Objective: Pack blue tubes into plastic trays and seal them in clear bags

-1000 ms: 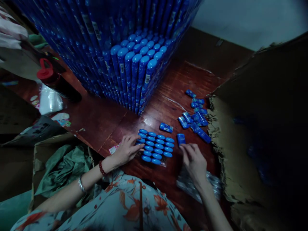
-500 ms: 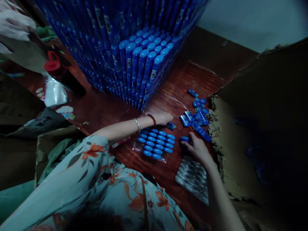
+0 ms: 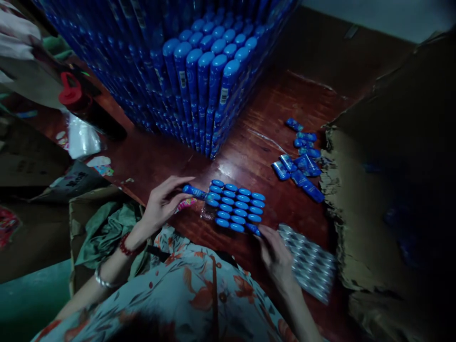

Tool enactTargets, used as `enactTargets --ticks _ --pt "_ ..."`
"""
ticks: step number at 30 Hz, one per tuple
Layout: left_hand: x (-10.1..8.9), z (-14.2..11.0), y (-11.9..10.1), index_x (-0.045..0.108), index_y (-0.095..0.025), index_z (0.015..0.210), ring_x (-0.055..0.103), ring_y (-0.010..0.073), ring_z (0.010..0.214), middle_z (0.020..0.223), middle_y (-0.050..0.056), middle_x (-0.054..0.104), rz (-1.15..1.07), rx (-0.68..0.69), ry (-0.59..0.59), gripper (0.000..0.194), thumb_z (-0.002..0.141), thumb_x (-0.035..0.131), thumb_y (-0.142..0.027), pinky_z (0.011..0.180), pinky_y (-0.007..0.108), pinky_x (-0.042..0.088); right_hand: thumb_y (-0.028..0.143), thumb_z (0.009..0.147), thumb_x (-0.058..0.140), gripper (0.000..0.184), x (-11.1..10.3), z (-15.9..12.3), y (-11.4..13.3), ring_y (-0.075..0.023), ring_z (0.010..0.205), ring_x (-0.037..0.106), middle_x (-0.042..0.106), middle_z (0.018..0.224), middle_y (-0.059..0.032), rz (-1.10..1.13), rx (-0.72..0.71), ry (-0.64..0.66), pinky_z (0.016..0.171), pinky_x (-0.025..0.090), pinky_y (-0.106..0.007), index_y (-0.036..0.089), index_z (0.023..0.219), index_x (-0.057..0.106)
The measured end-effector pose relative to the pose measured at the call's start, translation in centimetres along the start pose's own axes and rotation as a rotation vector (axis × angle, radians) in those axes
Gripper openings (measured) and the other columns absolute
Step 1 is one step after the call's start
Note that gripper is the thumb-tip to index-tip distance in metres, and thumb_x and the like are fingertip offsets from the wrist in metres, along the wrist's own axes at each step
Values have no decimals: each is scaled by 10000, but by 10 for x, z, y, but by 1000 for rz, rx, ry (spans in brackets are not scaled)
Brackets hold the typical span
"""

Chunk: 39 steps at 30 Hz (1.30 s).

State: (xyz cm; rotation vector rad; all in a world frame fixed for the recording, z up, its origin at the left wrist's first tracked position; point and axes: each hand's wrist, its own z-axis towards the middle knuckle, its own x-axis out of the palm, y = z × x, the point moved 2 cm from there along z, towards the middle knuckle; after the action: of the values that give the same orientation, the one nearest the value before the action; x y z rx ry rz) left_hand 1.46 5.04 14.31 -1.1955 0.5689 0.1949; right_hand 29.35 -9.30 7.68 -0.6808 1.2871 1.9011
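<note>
The left hand [image 3: 162, 202], angled inward, pinches a blue pack [image 3: 195, 192] at the left edge of the upright rows [image 3: 237, 205]. The right hand [image 3: 278, 255], reaching forward, pinches a second pack [image 3: 253, 229] near their near-right corner.

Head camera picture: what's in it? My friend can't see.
A person's left hand holds a blue container by rows of similar ones, while the right hand touches another at their near corner. Behind stands a tall blue stack; loose containers and bumpy clear plastic lie to the right.
</note>
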Motion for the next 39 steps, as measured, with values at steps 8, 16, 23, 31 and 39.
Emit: enactTargets --ticks 8,16,23,31,39 --pt "36 -46 19 630 -177 990 617 144 850 908 62 644 38 170 -51 151 852 569 -169 737 250 513 66 844 364 368 -10 37 9 -179 742 601 635 918 -95 -359 -288 368 640 495 -288 165 1104 605" --pt "53 -44 25 539 -153 1138 553 155 914 1004 99 585 229 339 179 289 895 409 -65 760 267 496 204 897 472 224 -13 40 18 -149 696 570 622 855 -76 -394 -306 319 601 446 -244 178 1048 635" --pt "49 -30 5 536 -115 1097 537 189 895 955 112 594 460 526 353 309 923 283 -82 778 320 486 403 913 416 348 -43 80 -73 -218 950 557 584 1017 -101 -430 173 -44 841 463 -362 208 1113 624" --pt "60 -27 6 541 -176 1124 518 179 886 1002 89 583 481 495 331 303 926 321 -111 749 312 470 599 861 314 670 -19 160 -189 -345 1343 238 268 1475 -144 -328 658 59 1044 194 -611 227 1419 322" --pt "57 -35 11 498 -253 1261 530 163 959 1086 88 534 224 419 73 443 869 443 -56 770 272 479 589 889 194 630 21 167 -146 -205 1282 390 463 1372 -89 191 399 -15 1065 290 -441 214 1322 456"
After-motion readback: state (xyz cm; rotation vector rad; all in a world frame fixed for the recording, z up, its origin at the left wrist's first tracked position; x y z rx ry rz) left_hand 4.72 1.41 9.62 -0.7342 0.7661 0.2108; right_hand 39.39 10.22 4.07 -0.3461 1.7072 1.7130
